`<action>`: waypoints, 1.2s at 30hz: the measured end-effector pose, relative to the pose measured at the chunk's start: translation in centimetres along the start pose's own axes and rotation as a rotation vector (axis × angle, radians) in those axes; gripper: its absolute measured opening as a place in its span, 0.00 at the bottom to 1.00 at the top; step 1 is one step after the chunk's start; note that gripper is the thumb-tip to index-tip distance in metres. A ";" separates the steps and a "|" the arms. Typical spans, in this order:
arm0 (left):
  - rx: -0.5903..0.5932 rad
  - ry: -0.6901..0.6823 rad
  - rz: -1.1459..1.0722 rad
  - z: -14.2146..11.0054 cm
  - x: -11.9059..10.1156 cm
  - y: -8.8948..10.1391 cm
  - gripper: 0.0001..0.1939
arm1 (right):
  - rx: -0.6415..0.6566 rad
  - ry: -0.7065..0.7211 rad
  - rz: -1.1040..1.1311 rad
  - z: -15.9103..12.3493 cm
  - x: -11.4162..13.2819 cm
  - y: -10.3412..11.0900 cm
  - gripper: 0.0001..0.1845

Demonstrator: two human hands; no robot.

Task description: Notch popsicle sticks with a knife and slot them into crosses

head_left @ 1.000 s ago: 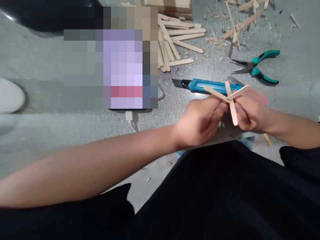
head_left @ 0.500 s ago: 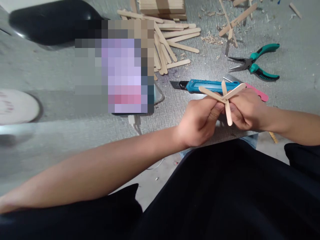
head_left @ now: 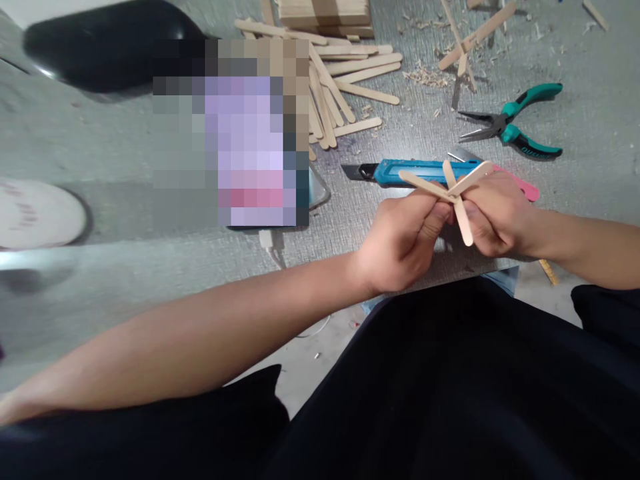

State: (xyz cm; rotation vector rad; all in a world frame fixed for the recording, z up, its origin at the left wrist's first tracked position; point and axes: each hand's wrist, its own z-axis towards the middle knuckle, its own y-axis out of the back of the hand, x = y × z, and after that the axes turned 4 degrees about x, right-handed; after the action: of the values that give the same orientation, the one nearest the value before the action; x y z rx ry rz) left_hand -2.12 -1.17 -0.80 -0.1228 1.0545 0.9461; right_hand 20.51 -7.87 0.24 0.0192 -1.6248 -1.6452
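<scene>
Several popsicle sticks (head_left: 470, 179), crossed and joined near one point, stand between my two hands. My left hand (head_left: 403, 237) pinches this assembly from the left, thumb close to the joint. From the right, my right hand (head_left: 503, 212) closes on it, with one stick angled down past the thumb. The fingertips under the joint are hidden. Just beyond the hands lies a blue utility knife (head_left: 415, 172) with its blade out to the left. A pink-handled blade tool (head_left: 530, 191) is partly covered by my right hand.
Green-handled needle-nose pliers (head_left: 500, 125) lie spread at right. Behind are loose popsicle sticks (head_left: 330, 100), a stacked bundle (head_left: 325, 13), wood shavings (head_left: 427, 77) and another crossed-stick piece (head_left: 463, 50). At left are a blurred-out phone with a white cable (head_left: 269, 240) and a black rounded object (head_left: 115, 43).
The lower stick of the assembly has swung slightly, its bottom end now farther right and a little higher. Both hands keep their grip in nearly the same place.
</scene>
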 end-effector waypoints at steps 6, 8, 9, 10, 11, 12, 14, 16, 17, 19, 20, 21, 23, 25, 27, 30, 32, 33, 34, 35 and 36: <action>0.003 0.029 -0.011 0.1 0.0 0.3 0.18 | -0.104 -0.021 -0.115 0.8 0.5 0.2 0.31; 0.013 0.062 -0.001 0.0 -0.1 0.5 0.19 | -0.082 -0.081 -0.066 1.0 0.7 0.4 0.32; 0.010 0.084 0.003 -0.1 -0.2 0.6 0.19 | -0.073 -0.093 -0.038 1.1 0.8 0.5 0.32; -0.002 0.107 0.004 -0.2 -0.3 0.6 0.19 | -0.073 -0.097 -0.015 1.1 0.8 0.6 0.32; -0.020 0.130 0.001 -0.3 -0.3 0.5 0.18 | -0.077 -0.097 0.001 1.1 0.9 0.8 0.32; -0.049 0.149 -0.012 -0.4 -0.4 0.3 0.17 | -0.081 -0.095 0.014 1.1 0.9 0.9 0.31; -0.102 0.166 -0.071 -0.6 -0.4 -0.2 0.14 | -0.080 -0.091 0.041 1.1 1.0 1.0 0.31; -0.146 0.157 -0.145 -0.6 -0.4 -0.8 0.15 | -0.065 -0.099 0.071 1.0 1.0 1.0 0.31; -0.178 0.134 -0.169 -0.5 -0.4 -1.1 0.16 | -0.056 -0.103 0.079 1.0 1.0 0.9 0.31; -0.273 0.070 -0.152 -0.3 -0.3 -1.3 0.16 | -0.050 -0.098 0.065 0.8 1.0 0.8 0.30; -0.328 0.044 -0.104 -0.2 -0.4 -1.2 0.15 | -0.060 -0.080 0.053 0.8 1.0 0.7 0.30; -0.373 0.026 -0.037 -0.1 -0.4 -1.0 0.15 | -0.068 -0.063 0.044 0.7 1.0 0.7 0.29; -0.401 0.031 0.111 0.2 -0.6 -0.5 0.14 | -0.062 -0.042 0.043 0.7 1.0 0.8 0.28; -0.395 0.017 0.170 0.3 -0.8 0.0 0.14 | -0.032 -0.018 0.064 0.8 1.1 0.9 0.29; -0.401 -0.009 0.172 0.4 -0.9 0.3 0.15 | 0.004 0.019 0.097 1.0 1.2 1.2 0.29; -0.313 0.078 0.206 0.4 -0.9 0.3 0.14 | 0.017 0.065 0.136 1.2 1.5 1.4 0.29; -0.408 0.086 0.227 0.3 -0.7 0.1 0.19 | 0.007 0.029 0.156 1.2 1.7 1.4 0.29; -0.408 0.092 0.216 0.3 -0.6 0.0 0.19 | 0.005 0.000 0.181 1.2 1.9 1.5 0.29; -0.419 0.094 0.209 0.3 -0.6 0.0 0.19 | 0.011 -0.033 0.220 1.1 2.0 1.5 0.28; -0.408 0.095 0.206 0.3 -0.5 -0.1 0.18 | 0.025 -0.063 0.270 1.1 2.2 1.6 0.26; -0.401 0.094 0.209 0.2 -0.5 -0.1 0.17 | 0.042 -0.082 0.322 1.1 2.4 1.7 0.25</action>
State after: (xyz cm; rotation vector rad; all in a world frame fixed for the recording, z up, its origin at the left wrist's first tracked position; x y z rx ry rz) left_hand -1.98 -1.41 -0.30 -0.3974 0.9644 1.3467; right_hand 19.22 -7.97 3.06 -0.2784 -1.6270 -1.3793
